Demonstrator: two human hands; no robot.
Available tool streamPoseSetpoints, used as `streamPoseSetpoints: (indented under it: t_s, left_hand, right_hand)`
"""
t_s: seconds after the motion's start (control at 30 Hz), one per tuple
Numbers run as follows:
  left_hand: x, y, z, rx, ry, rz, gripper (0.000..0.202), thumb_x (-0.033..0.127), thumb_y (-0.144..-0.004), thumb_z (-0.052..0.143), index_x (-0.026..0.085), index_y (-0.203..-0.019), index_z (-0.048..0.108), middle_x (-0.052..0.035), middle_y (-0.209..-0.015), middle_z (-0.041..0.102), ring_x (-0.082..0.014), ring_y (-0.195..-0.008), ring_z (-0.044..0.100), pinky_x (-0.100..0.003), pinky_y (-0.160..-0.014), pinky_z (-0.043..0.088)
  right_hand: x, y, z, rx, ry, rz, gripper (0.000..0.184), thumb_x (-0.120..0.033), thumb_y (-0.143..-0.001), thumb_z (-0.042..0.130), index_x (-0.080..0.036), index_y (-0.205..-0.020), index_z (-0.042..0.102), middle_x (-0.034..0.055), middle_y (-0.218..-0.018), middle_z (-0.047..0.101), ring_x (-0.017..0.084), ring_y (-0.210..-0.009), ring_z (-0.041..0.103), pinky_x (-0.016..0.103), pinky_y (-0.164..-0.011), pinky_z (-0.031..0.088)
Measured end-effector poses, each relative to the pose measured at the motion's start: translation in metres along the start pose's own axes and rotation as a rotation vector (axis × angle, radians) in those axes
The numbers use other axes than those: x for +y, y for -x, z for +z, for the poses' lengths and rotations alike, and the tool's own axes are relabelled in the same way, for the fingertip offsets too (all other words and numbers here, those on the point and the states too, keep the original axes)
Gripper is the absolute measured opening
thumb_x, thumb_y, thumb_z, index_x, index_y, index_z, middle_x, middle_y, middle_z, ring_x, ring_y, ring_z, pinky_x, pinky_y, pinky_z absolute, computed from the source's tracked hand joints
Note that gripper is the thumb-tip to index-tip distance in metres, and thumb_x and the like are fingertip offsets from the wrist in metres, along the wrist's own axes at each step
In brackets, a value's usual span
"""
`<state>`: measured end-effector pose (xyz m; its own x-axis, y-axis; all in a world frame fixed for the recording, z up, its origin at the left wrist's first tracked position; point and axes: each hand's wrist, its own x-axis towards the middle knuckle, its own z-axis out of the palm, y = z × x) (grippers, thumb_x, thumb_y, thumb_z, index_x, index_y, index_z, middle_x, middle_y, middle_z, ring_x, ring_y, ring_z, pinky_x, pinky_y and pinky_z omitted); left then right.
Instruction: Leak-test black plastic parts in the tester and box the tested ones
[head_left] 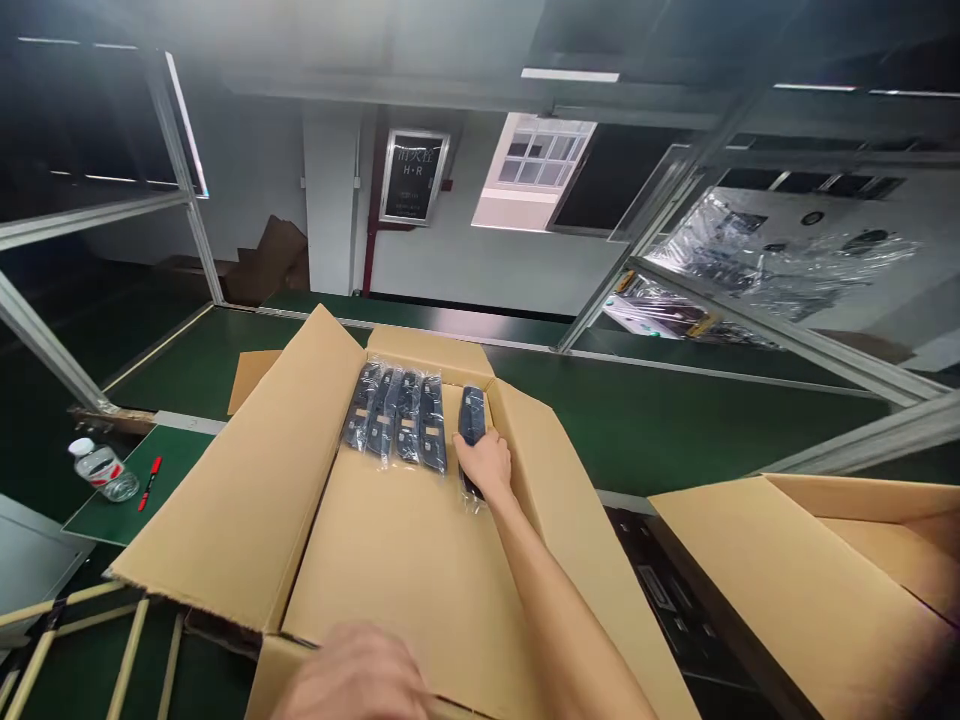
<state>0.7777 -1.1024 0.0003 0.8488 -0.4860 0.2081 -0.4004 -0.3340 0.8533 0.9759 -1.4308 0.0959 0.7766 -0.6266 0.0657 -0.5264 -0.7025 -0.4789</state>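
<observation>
An open cardboard box (247,500) lies in front of me with its flaps spread. At its far end several black bagged devices (397,415) lie side by side in a row. My right hand (486,462) reaches into the box and is closed on one more black bagged device (472,418) at the right end of the row. My left hand (352,675) rests on the near flap of the box at the bottom of the view; it is blurred and its fingers do not show.
A second open cardboard box (810,570) stands at the right. A green conveyor belt (660,410) runs behind the boxes. A water bottle (105,470) and a red pen (149,483) lie on a green mat at the left. Metal frame bars cross overhead.
</observation>
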Motion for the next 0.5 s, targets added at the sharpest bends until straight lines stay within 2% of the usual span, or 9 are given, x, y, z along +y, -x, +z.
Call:
streamPoseSetpoints:
  t_s: [0.07,0.13,0.2,0.27,0.37,0.5]
  left_hand:
    - [0.001,-0.026,0.006,0.154,-0.214,0.179,0.034,0.042,-0.099,0.063,0.027,-0.127,0.075,-0.0108,-0.123,0.079,-0.0280,-0.110,0.077,-0.047,-0.102,0.064]
    - [0.002,-0.043,0.009,0.283,-0.509,0.375,0.030,0.028,-0.101,0.059,0.021,-0.127,0.071,-0.0077,-0.116,0.081,-0.0225,-0.105,0.078,-0.038,-0.102,0.062]
    - [0.003,-0.050,0.012,0.293,-0.711,0.464,0.027,0.023,-0.101,0.058,0.020,-0.125,0.070,-0.0036,-0.104,0.082,-0.0193,-0.097,0.079,-0.034,-0.097,0.061]
    - [0.005,-0.050,0.016,0.270,-0.771,0.420,0.025,0.024,-0.102,0.056,0.019,-0.123,0.070,-0.0028,-0.098,0.082,-0.0191,-0.090,0.078,-0.034,-0.092,0.061]
    - [0.008,-0.044,0.025,0.269,-0.762,0.258,0.027,0.025,-0.103,0.052,0.019,-0.123,0.069,-0.0055,-0.096,0.081,-0.0211,-0.088,0.078,-0.035,-0.086,0.060]
    - [0.009,-0.040,0.033,0.279,-0.765,0.213,0.023,0.022,-0.103,0.053,0.021,-0.120,0.068,-0.0038,-0.090,0.080,-0.0195,-0.082,0.077,-0.033,-0.080,0.059]
  right_hand:
    - [0.000,-0.028,0.015,-0.061,0.040,-0.014,0.067,-0.045,-0.093,0.062,-0.001,-0.142,0.054,0.0303,-0.134,0.064,0.039,-0.126,0.061,0.045,-0.104,0.047]
    - [0.001,-0.047,0.028,-0.102,0.066,-0.061,0.065,-0.045,-0.099,0.055,-0.001,-0.147,0.050,0.0293,-0.137,0.062,0.038,-0.132,0.058,0.043,-0.110,0.044]
    - [0.003,-0.058,0.038,-0.122,0.089,-0.106,0.064,-0.045,-0.104,0.046,-0.001,-0.150,0.046,0.0291,-0.141,0.059,0.037,-0.136,0.055,0.043,-0.112,0.041]
    - [0.007,-0.062,0.044,-0.132,0.112,-0.144,0.064,-0.045,-0.106,0.040,0.000,-0.152,0.043,0.0293,-0.145,0.057,0.037,-0.137,0.053,0.043,-0.113,0.040]
    - [0.012,-0.064,0.046,-0.145,0.148,-0.199,0.065,-0.044,-0.107,0.039,0.000,-0.154,0.042,0.0287,-0.145,0.057,0.037,-0.136,0.053,0.042,-0.113,0.040]
    - [0.016,-0.064,0.043,-0.157,0.201,-0.275,0.063,-0.043,-0.107,0.039,0.000,-0.153,0.044,0.0286,-0.138,0.061,0.037,-0.129,0.056,0.043,-0.110,0.041]
